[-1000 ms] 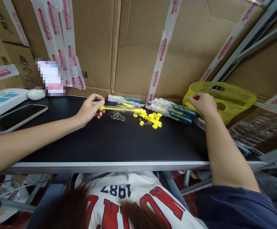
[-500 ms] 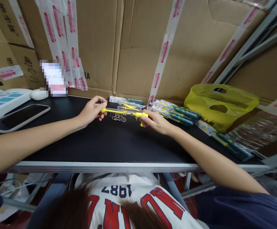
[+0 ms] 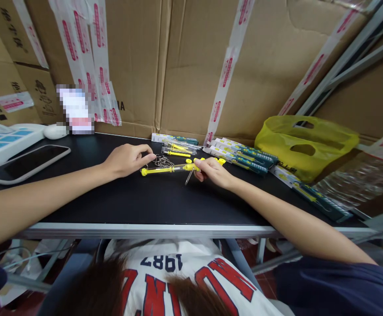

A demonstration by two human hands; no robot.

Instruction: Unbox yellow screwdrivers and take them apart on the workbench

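My right hand (image 3: 211,170) grips the yellow end of a slim yellow and clear tool (image 3: 165,170), which points left just above the black tabletop. A thin metal piece hangs beneath it by my fingers. My left hand (image 3: 130,160) is beside the tool's far end, with its thumb and forefinger near a small heap of metal hooks or rings (image 3: 163,161). Whether its fingertips hold anything is too small to tell. Behind the heap lie clear packets with yellow parts (image 3: 178,148).
Boxed packages (image 3: 240,154) lie at the back right, near a yellow plastic bag (image 3: 305,140). At the left are a phone (image 3: 30,162) and a white power strip (image 3: 10,140). Cardboard (image 3: 191,66) stands behind the table.
The tool has dropped lower and nearer to me, and my right hand has shifted slightly right. My left hand has let go of its left end and moved toward the metal heap.
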